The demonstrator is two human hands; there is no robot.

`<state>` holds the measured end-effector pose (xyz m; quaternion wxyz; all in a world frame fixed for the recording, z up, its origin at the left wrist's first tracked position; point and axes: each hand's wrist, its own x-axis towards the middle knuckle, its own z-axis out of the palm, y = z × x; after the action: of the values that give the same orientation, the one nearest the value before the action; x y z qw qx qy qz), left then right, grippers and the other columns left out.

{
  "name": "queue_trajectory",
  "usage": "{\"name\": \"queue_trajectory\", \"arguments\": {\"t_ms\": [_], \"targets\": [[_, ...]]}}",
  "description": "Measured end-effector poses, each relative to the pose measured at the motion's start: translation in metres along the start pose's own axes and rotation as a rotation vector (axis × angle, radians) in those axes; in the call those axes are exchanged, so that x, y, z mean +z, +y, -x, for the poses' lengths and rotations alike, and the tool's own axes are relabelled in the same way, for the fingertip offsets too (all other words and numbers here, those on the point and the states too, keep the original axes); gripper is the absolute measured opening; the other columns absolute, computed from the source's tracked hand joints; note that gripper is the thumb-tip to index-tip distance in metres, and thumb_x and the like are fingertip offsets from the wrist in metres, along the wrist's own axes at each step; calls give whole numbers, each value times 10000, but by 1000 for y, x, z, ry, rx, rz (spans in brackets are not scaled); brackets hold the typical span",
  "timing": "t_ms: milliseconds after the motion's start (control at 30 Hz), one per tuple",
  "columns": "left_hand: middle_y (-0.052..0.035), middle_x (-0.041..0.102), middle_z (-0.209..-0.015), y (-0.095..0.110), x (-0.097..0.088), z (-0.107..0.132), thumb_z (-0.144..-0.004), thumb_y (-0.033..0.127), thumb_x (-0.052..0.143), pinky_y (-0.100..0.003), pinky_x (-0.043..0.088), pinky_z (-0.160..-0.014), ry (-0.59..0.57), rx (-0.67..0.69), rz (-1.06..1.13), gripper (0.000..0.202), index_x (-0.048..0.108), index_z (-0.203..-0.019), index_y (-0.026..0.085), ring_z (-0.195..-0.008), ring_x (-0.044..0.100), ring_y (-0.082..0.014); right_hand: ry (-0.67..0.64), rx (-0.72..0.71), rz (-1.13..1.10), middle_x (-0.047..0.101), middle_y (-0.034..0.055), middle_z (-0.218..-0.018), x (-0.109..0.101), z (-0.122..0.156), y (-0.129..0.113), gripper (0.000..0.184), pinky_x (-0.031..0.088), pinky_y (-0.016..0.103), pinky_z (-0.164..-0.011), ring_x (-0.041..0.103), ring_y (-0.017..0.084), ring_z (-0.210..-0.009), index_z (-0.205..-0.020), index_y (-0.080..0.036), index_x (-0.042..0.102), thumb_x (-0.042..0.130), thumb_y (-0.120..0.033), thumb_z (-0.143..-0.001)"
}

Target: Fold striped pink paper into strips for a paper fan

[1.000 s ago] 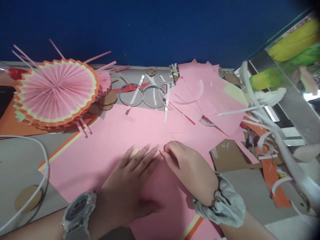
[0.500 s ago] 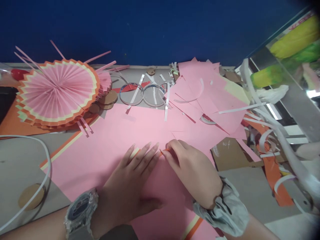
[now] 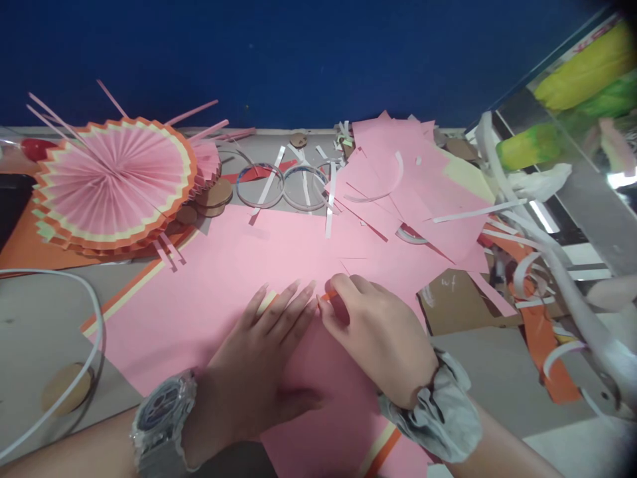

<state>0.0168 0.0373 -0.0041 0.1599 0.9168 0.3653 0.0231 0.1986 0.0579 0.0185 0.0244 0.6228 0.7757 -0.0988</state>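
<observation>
A large sheet of pink paper (image 3: 199,285) with cream and orange edging lies beneath both hands. My left hand (image 3: 266,358), with a watch (image 3: 163,406) at the wrist, rests flat on it, fingers stretched forward. Between those fingers shows a bit of cream and orange edging (image 3: 270,302). Close to the left fingertips, my right hand (image 3: 381,332) pinches an orange-edged piece of paper (image 3: 329,295) between thumb and fingers; most of that piece is hidden. A grey-green scrunchie (image 3: 435,411) circles the right wrist.
Pleated pink paper rosettes (image 3: 117,176) stand at the back left. Tape rolls (image 3: 261,186) and white strips lie behind the sheet. Loose pink papers (image 3: 413,186) pile at the back right, near cardboard (image 3: 458,302) and orange scraps (image 3: 550,358). A white cable (image 3: 94,312) curves at left.
My right thumb has shifted slightly left, and more of the orange edge shows between thumb and fingers. The left hand stays flat in place. The view has moved a little.
</observation>
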Motion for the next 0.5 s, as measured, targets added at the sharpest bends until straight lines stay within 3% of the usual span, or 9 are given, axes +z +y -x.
{"name": "queue_trajectory", "arguments": {"t_ms": [500], "targets": [[-108, 181, -1495, 0, -2, 0, -781, 660, 372, -464, 10, -1108, 11, -5, 20, 856, 231, -1413, 100, -1354, 171, -299, 48, 14, 12, 524, 24, -722, 8, -1, 2, 174, 360, 309, -581, 519, 196, -646, -773, -191, 437, 450, -357, -821]]}}
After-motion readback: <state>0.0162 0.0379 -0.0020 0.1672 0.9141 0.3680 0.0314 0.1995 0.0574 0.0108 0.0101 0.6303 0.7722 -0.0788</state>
